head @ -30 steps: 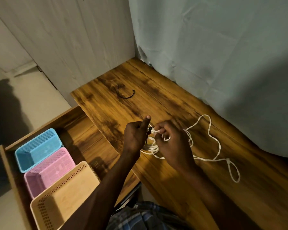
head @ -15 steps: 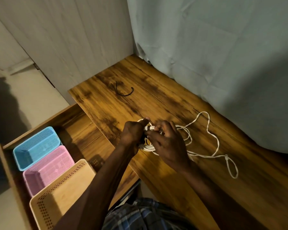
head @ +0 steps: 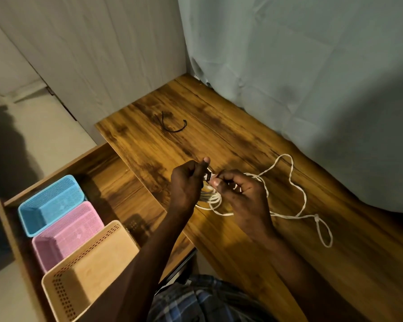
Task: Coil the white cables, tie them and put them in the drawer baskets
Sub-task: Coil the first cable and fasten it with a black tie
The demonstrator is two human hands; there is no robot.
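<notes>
Inspector A: Reporting from the head view, the only one supplied. Both hands meet over the wooden desk (head: 242,145). The left hand (head: 186,184) has its fingers curled, thumb raised, and pinches a small black tie (head: 208,176) at the top of the white cable (head: 291,180) bundle. The right hand (head: 244,198) has its fingers curled as well, its fingertips pinching the same spot from the other side.

Inspector B: Position of the cable?

Inspector A: Part of it is gathered in loops below and between the hands; whether the loops rest on the desk, I cannot tell. The remainder trails loose to the right across the desk, ending in a knotted loop (head: 323,231).

Inspector B: The drawer?

Inspector A: The drawer (head: 116,182) stands open at lower left. Three baskets lie side by side in it: blue basket (head: 28,217) farthest, pink basket (head: 41,254) in the middle, beige basket (head: 56,296) nearest. A second black tie (head: 172,126) lies on the desk, well apart from the hands.
</notes>
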